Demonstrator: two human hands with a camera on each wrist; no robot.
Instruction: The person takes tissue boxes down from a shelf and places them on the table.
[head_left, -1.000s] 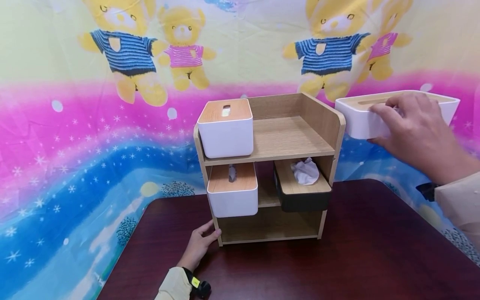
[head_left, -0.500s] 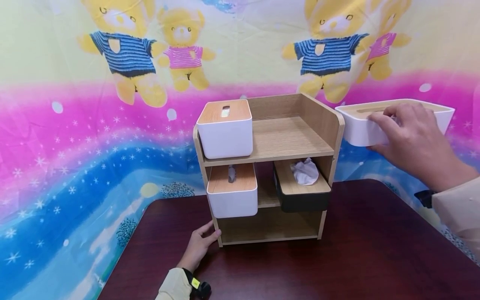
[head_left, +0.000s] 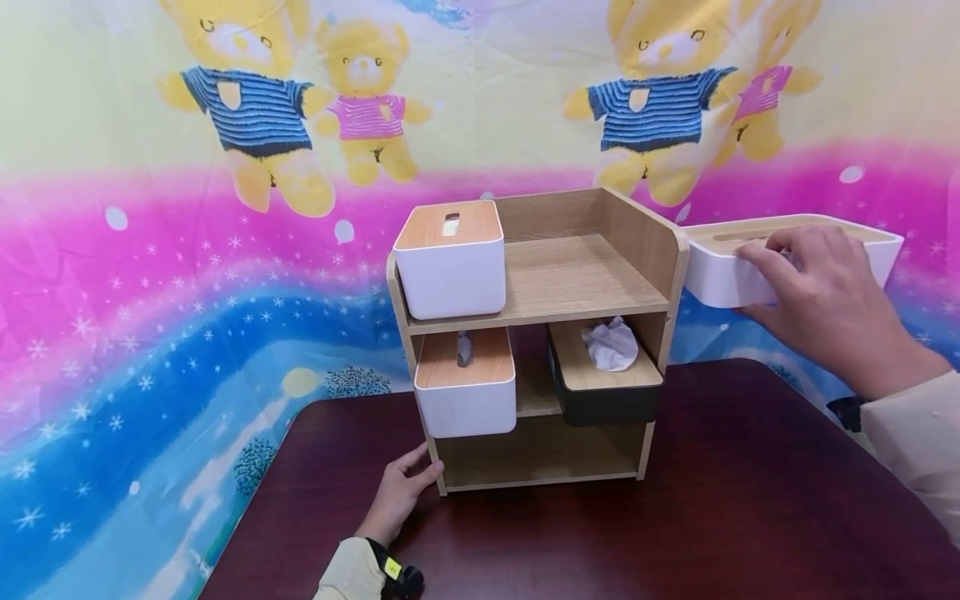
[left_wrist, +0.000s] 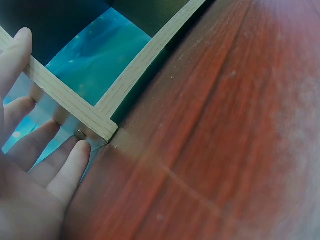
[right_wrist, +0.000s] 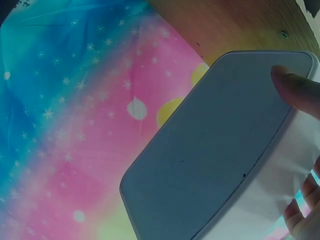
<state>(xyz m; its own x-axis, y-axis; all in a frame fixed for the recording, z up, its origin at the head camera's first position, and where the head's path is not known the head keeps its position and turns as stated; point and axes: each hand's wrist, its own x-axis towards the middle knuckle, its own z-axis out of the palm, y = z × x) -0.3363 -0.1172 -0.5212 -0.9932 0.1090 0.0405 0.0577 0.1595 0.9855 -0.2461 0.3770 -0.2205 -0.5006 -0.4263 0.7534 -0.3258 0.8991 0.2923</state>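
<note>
My right hand (head_left: 832,304) grips a white tissue box (head_left: 723,275) with a pale wood lid, raised in the air beside the shelf's right panel. In the right wrist view, the thumb presses the grey underside of the tissue box (right_wrist: 210,145), with other fingers along its white wall. Low at the left, my left hand (head_left: 397,496) holds the wooden shelf (head_left: 585,275) by its side panel. The left wrist view shows its thumb (left_wrist: 15,60) at the panel's front edge and the fingers against the outer face.
One white tissue box (head_left: 450,275) stands on the top tier's left. Below, another white tissue box (head_left: 465,408) and a black one (head_left: 611,406) with a crumpled tissue (head_left: 611,343) jut from the middle tier. The dark red table (head_left: 570,542) meets a printed cloth backdrop (head_left: 187,333).
My right hand has lowered the tissue box beside the shelf's upper right side. The left hand keeps its place on the shelf.
</note>
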